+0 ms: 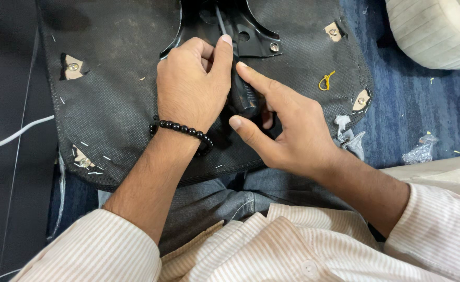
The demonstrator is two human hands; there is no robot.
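On the black fabric underside of the seat base (120,68), which lies across my lap, both my hands meet just below the black metal bracket (256,36) at its upper middle. My left hand (193,86), with a string of black beads (180,129) at the wrist, is curled closed around the top of a screwdriver (243,96); the thumb presses up along the shaft, whose thin metal stem rises toward the bracket and is cut off by the top edge of the view. My right hand (287,130) is half open, its forefinger laid straight against the dark ribbed handle and its thumb stretched out beneath it; the other fingers are folded behind the handle, so I cannot tell how firmly they grip. The tip of the tool is out of sight, and I cannot make out what it meets.

Around the bracket, small tan cut-outs with metal bolts (73,67) show through the fabric near the seat base's corners, and staples dot its edge. A yellow twist of wire (326,81) lies to the right of the bracket. Beyond the seat base's right edge there is blue carpet (413,115), a crumpled clear wrapper (421,151) and part of a pale cushioned thing (439,31), mostly cropped. A white cable (10,137) runs off to the left.
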